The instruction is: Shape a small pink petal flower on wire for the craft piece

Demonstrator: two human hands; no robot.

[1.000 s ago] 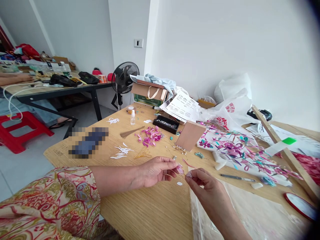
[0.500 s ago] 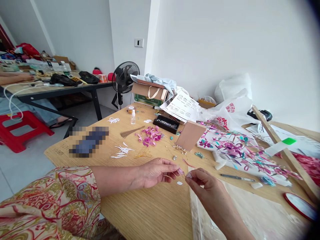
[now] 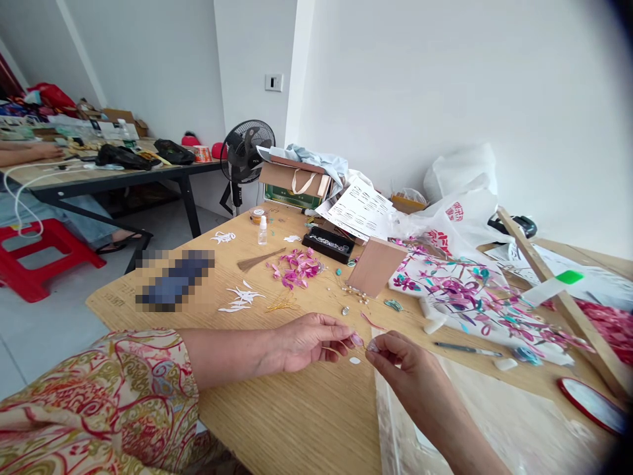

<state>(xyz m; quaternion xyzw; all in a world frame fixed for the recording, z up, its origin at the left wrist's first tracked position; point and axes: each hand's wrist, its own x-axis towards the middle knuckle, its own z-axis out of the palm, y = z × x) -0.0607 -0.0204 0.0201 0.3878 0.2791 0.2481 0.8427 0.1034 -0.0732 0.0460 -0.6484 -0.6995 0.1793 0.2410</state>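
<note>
My left hand (image 3: 309,340) pinches a small pink petal piece (image 3: 357,339) on a thin gold wire between thumb and fingers. My right hand (image 3: 405,359) meets it from the right, its fingertips closed on a pale bit at the wire's other end. Both hover just above the wooden table (image 3: 297,409). A small white oval piece (image 3: 355,361) lies on the table right under the fingers. A pile of pink petals (image 3: 297,267) sits farther back.
White cut-out shapes (image 3: 242,298), a small bottle (image 3: 262,231), a black tray (image 3: 329,245), a brown card (image 3: 376,267) and a flower panel (image 3: 475,293) crowd the table's far side. A pen-like tool (image 3: 467,349) lies right. A fan (image 3: 246,155) stands behind. Another person's arm (image 3: 27,153) rests on the far table.
Nothing but a slight camera shift; both hands keep pinching the wire piece in the same spot.
</note>
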